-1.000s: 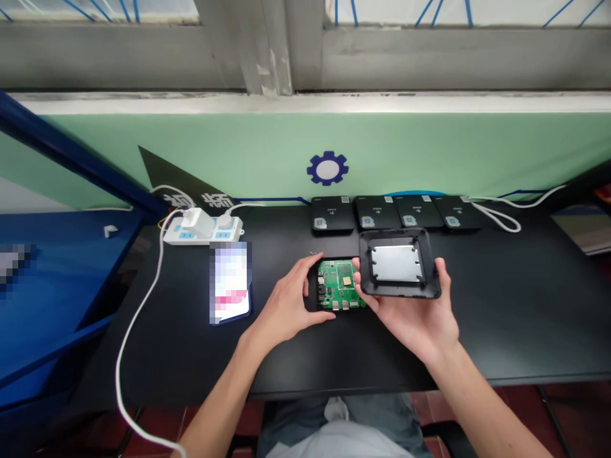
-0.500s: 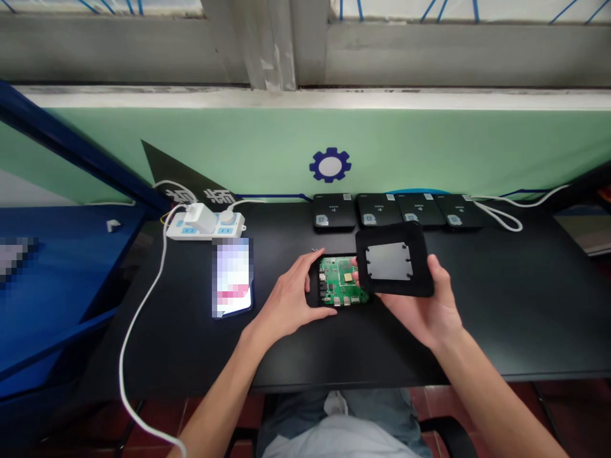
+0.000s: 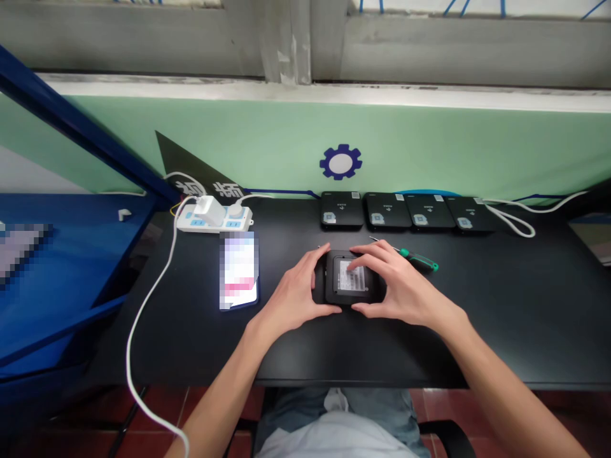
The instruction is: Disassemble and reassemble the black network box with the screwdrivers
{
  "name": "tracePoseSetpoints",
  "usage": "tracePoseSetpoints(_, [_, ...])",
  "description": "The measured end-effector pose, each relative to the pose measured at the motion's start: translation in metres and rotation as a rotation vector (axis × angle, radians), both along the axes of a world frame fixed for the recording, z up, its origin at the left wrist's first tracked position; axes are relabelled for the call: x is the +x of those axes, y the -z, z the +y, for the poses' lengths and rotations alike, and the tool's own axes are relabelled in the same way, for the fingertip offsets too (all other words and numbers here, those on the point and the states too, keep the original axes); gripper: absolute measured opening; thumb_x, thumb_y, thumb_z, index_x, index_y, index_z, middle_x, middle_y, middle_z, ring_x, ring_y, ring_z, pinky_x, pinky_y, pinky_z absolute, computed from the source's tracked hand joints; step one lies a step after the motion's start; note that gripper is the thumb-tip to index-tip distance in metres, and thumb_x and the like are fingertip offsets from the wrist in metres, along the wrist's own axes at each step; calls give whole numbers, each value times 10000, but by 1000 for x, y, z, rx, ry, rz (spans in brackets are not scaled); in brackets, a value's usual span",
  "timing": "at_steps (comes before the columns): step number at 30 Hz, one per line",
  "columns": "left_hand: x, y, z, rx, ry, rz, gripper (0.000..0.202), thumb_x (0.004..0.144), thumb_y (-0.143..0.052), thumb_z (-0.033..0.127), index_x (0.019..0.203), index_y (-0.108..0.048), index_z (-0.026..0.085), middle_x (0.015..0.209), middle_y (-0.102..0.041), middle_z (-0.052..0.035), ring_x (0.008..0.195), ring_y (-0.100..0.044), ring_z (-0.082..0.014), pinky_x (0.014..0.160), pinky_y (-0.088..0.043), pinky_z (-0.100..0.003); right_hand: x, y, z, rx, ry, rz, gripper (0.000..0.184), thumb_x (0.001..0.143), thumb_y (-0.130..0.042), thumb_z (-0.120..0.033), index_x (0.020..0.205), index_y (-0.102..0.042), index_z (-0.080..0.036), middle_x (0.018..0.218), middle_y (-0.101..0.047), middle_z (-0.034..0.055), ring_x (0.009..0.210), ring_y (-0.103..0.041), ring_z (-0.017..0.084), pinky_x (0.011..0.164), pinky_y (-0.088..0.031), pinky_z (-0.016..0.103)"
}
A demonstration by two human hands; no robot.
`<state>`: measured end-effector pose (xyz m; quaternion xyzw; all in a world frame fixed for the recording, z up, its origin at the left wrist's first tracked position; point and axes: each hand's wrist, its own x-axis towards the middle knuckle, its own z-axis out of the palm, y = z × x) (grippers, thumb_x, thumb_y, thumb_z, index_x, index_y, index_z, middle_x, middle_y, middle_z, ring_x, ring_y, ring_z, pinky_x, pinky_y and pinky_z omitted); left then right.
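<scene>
I have the square black plastic case [image 3: 344, 298] lying flat on the matte black desk [image 3: 305, 346], right in front of the seated person, and both hands are on it. My left grip [image 3: 296, 286] clasps the left side, thumb along the near edge and fingers at the far corner; my right grip [image 3: 401, 280] mirrors it, thumb on the near edge, fingers over the far edge and one reaching onto the white printed label [image 3: 357, 281]. That two-sided hold, I reckon, keeps the case square and stops it sliding. And the look of it: dark, rounded corners, label set in a raised-looking panel, fine print too small for me to read. Just beyond the right hand lies the green-and-black-handled screwdriver [image 3: 420, 259], presumably parked there for easy reach, its shaft partly hidden by the fingers. Four black boxes with pale stickers [image 3: 342, 211] line the back, apparently set there to leave working room up front.
</scene>
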<state>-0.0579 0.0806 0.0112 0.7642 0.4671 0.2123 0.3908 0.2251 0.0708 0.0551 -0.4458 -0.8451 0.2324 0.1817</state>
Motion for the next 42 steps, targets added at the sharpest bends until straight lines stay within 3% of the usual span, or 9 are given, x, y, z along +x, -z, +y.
tracePoseSetpoints(5, [1,-4,-1,-11,-2,-10,1268,757,-1103,325,1803,-386,348,1580,-663,-115,980,-726,-237,1052,-650,-492,1,-2,4,-33,-24,-19,486,879,-958,-329,1297,-715,-289,1601,-702,145,1405,-648,396,1168,-614,655])
tracePoseSetpoints(14, [0,-2,-1,-7,0,-21,1259,766,-1099,361,1804,-386,362,1513,-670,-98,891,-676,-206,987,-650,-465,1,-2,8,-75,-46,-7,448,900,-963,-411,1276,-750,-296,1619,-706,152,1447,-650,422,1167,-626,696])
tracePoseSetpoints(26, [1,-4,-1,-6,-5,-21,1267,740,-1120,313,1786,-406,354,1516,-663,-84,891,-671,-199,961,-648,-438,7,2,11,-112,-93,-27,480,959,-942,-486,1350,-725,-313,1714,-644,128,1537,-588,421,1212,-604,713])
tracePoseSetpoints(31, [1,-3,-1,1,2,-40,1262,744,-1119,336,1782,-401,369,1547,-649,-88,857,-663,-186,917,-653,-429,8,5,8,-136,-68,-9,478,962,-935,-508,1351,-729,-323,1739,-611,128,1603,-559,418,1313,-511,733])
tracePoseSetpoints(36, [1,-4,-3,-1,-4,-39,1256,754,-1112,331,1788,-398,365,1516,-660,-83,854,-652,-185,918,-655,-424,8,7,6,-196,-36,14,501,958,-925,-522,1377,-723,-337,1794,-539,135,1668,-516,413,1306,-530,692])
tracePoseSetpoints(42, [0,-1,-3,-1,0,-44,1263,766,-1105,360,1799,-380,387,1532,-654,-86,872,-656,-192,934,-654,-439,8,8,6,-188,-49,2,540,923,-938,-445,1396,-701,-337,1779,-543,140,1647,-526,416,1298,-531,683])
